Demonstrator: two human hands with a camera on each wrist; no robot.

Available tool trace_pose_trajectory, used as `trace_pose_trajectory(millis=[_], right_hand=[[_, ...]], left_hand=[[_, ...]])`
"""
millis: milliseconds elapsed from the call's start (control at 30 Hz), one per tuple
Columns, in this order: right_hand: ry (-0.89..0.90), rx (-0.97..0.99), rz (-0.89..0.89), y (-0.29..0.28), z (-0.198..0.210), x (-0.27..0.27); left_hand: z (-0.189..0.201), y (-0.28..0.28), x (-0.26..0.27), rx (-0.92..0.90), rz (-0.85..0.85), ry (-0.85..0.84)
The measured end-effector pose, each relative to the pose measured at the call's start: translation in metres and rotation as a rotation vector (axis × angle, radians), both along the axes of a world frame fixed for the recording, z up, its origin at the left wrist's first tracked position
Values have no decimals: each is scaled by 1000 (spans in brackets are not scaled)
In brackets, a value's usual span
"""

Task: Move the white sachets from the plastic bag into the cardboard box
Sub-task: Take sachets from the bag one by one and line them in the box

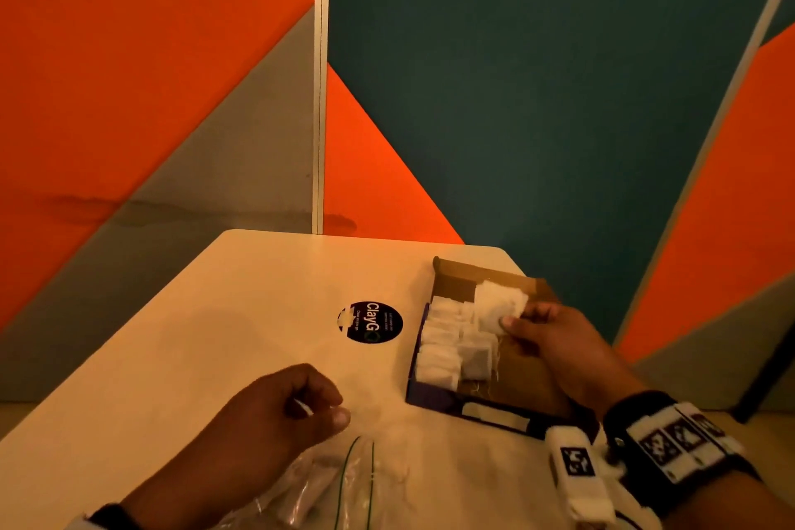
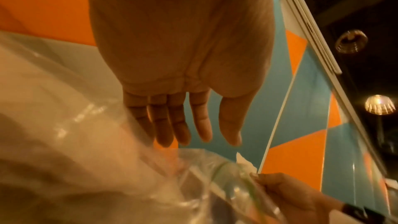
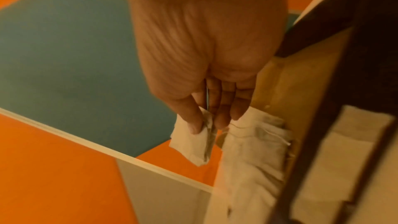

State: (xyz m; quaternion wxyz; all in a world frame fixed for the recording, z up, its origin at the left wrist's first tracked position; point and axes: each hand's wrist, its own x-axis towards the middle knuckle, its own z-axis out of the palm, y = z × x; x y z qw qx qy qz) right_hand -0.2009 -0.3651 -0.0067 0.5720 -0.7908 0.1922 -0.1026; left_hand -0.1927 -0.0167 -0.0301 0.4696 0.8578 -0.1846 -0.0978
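Crumpled white sachet [image 1: 499, 306] between right fingers [image 1: 512, 321]

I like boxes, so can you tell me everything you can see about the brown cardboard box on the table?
The open brown cardboard box sits on the pale table, toward its far right corner. Its inside is plain brown card; its outer walls look dark purple with a white label on the near side. Its flap lies folded back on the right. Rows of white sachets fill its left part, with loose threads trailing. The right hand reaches over the box, pinching another white sachet just above the rows.
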Motion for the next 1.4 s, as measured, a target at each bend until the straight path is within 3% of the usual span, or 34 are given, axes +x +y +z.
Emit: trace_pose_trajectory(millis=[133, 267, 400, 867, 1033, 1233, 1400], right_hand=[[154, -12, 25, -10, -39, 17], [209, 0, 17, -7, -52, 23], [243, -109, 27, -8, -64, 33], [265, -271, -26, -5, -71, 38], [209, -214, -66, -8, -72, 34], [133, -275, 85, -1, -77, 32], [120, -274, 86, 2, -72, 29]], left_hand=[[-10, 10, 8, 331, -198, -42], [-8, 13, 10, 511, -369, -31], [-10, 10, 14, 660, -443, 22], [-20, 4, 16, 606, -449, 43], [-18, 2, 14, 609, -456, 50], [-15, -3, 11, 638, -467, 59], [-18, -2, 13, 617, -462, 59]])
